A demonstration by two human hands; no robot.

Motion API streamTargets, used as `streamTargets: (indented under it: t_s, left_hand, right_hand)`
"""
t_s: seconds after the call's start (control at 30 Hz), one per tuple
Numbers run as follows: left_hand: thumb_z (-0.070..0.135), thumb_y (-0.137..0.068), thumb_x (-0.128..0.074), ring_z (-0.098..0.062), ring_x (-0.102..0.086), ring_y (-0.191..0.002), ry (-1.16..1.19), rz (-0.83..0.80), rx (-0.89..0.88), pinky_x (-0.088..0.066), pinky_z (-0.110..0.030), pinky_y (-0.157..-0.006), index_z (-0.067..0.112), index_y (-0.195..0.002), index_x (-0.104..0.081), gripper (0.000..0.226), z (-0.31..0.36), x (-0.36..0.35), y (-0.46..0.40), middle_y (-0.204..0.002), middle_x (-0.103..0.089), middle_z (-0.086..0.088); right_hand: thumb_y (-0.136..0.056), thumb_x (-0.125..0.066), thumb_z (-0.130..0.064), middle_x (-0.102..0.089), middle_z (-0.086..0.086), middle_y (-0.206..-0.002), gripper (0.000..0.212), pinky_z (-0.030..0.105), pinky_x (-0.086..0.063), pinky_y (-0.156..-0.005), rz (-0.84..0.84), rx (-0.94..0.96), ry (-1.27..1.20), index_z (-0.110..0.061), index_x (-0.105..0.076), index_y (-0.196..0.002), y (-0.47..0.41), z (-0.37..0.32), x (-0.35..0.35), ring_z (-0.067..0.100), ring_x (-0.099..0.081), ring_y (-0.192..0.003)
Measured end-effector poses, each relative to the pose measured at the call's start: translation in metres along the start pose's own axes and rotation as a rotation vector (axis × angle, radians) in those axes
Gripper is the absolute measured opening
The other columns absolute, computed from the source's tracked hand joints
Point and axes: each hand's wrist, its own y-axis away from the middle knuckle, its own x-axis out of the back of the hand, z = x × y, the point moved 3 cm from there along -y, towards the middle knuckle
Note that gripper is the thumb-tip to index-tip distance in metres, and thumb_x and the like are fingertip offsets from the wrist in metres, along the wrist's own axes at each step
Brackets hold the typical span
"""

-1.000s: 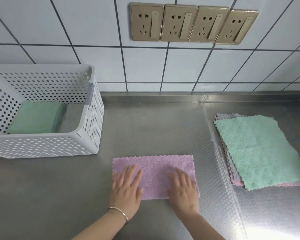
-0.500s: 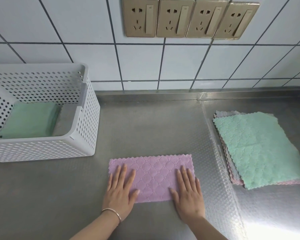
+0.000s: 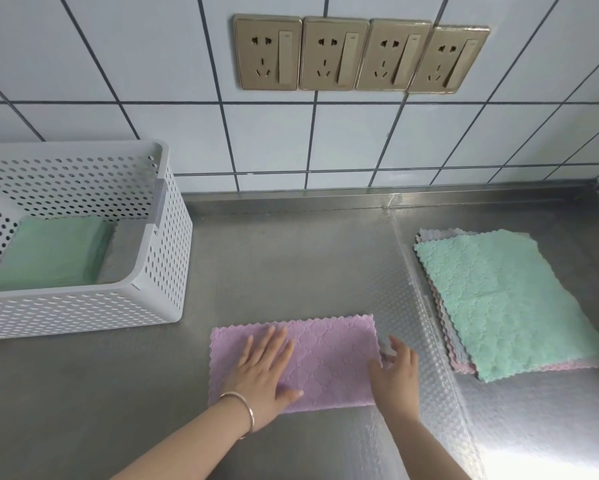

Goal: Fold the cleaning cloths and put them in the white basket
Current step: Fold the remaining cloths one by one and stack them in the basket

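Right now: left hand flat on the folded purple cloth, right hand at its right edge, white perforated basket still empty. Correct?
Not quite. The white perforated basket is not empty: the head view shows a folded green cloth inside, with a grey one beside it. The rest holds: left hand flat on the folded purple cloth, right hand at its right edge.

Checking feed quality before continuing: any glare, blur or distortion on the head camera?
Head view: strong glare on the steel counter at bottom right; wide-angle lens bends the wall tiles; right hand slightly motion-blurred at the purple cloth edge; elsewhere evenly lit, sharp.
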Motion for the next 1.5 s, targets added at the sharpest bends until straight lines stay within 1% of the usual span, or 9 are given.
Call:
streamTargets:
  t_s: [0.13,0.5,0.63,0.77,0.83,0.97,1.23,1.37,1.5]
  left_hand:
    - [0.066,-0.087,-0.026,-0.019,0.040,-0.130,-0.117,-0.085,-0.096,0.021,-0.045,-0.112,0.016,-0.135,0.030,0.089,0.009,0.012,-0.017,-0.142,0.040,0.000]
    - [0.070,-0.080,-0.042,-0.018,0.025,-0.140,-0.145,-0.221,-0.057,0.020,-0.041,-0.107,0.016,-0.143,0.023,0.106,0.013,0.025,-0.023,-0.151,0.030,0.002]
    - [0.070,-0.079,-0.043,-0.019,0.025,-0.140,-0.138,-0.248,-0.048,0.019,-0.044,-0.109,0.017,-0.145,0.020,0.105,0.014,0.027,-0.023,-0.152,0.028,0.001]
    - [0.064,-0.088,-0.031,-0.021,0.016,-0.143,-0.055,-0.054,-0.016,0.010,-0.048,-0.116,0.018,-0.149,-0.014,0.078,0.026,0.051,-0.019,-0.157,0.009,0.003]
    - [0.057,-0.092,-0.026,-0.020,-0.012,-0.143,0.067,0.145,-0.008,-0.012,-0.040,-0.116,0.025,-0.143,-0.031,0.060,0.035,0.069,-0.013,-0.154,-0.016,0.005]
    - [0.050,-0.094,-0.031,-0.014,-0.059,-0.102,0.337,0.291,0.160,-0.044,-0.028,-0.078,0.033,-0.115,-0.058,0.039,0.039,0.096,-0.005,-0.112,-0.064,0.009]
    - [0.047,-0.090,-0.041,-0.019,-0.058,-0.076,0.417,0.112,0.410,-0.044,-0.027,-0.073,0.017,-0.059,-0.049,0.044,0.000,0.083,0.006,-0.081,-0.068,-0.002]
    - [0.036,-0.093,-0.041,-0.028,-0.062,-0.089,0.512,0.022,0.489,-0.043,-0.029,-0.072,0.011,-0.073,-0.062,0.039,-0.014,0.066,0.015,-0.085,-0.067,-0.011]
    - [0.025,-0.093,-0.040,-0.031,-0.060,-0.087,0.589,0.038,0.551,-0.038,-0.030,-0.065,0.011,-0.063,-0.053,0.036,-0.025,0.053,0.026,-0.093,-0.067,-0.017]
  right_hand:
    - [-0.086,-0.055,-0.014,-0.052,0.003,-0.121,0.051,0.029,-0.038,-0.076,-0.076,-0.133,0.006,-0.011,-0.039,-0.134,-0.010,-0.004,0.007,0.014,-0.050,-0.093]
    - [-0.085,-0.048,-0.019,-0.047,-0.004,-0.068,0.007,0.021,-0.029,-0.049,-0.326,-0.208,0.280,-0.016,-0.051,-0.080,-0.001,-0.008,0.012,0.010,-0.041,-0.058]
    - [-0.081,-0.048,-0.015,-0.052,-0.005,-0.076,0.015,0.020,-0.034,-0.052,-0.385,-0.124,0.355,-0.017,-0.049,-0.097,0.009,-0.017,0.011,0.010,-0.047,-0.062]
    - [-0.082,-0.046,-0.009,-0.050,-0.006,-0.083,0.018,0.018,-0.036,-0.056,-0.316,0.044,0.383,-0.019,-0.040,-0.095,0.026,-0.036,0.008,0.009,-0.049,-0.069]
    - [-0.081,-0.047,-0.006,-0.048,-0.006,-0.088,0.020,0.021,-0.034,-0.059,-0.222,0.189,0.392,-0.021,-0.038,-0.092,0.035,-0.048,0.005,0.014,-0.048,-0.074]
    - [-0.061,-0.045,-0.002,-0.051,-0.003,-0.075,0.024,0.020,-0.030,-0.051,0.002,0.547,0.326,-0.016,-0.051,-0.080,0.053,-0.070,-0.010,0.019,-0.050,-0.059]
    - [-0.056,-0.037,-0.004,-0.043,-0.002,-0.069,0.037,0.022,-0.026,-0.055,-0.014,1.003,0.406,-0.016,-0.055,-0.087,0.085,-0.083,-0.055,0.016,-0.033,-0.063]
    - [-0.058,-0.044,-0.001,-0.039,-0.002,-0.072,0.021,0.024,-0.025,-0.057,-0.061,1.170,0.353,-0.016,-0.050,-0.070,0.094,-0.082,-0.068,0.017,-0.032,-0.064]
    - [-0.056,-0.047,-0.016,-0.056,-0.002,-0.093,0.033,0.023,-0.031,-0.069,-0.108,1.165,0.437,-0.020,-0.057,-0.087,0.093,-0.071,-0.074,0.018,-0.046,-0.082]
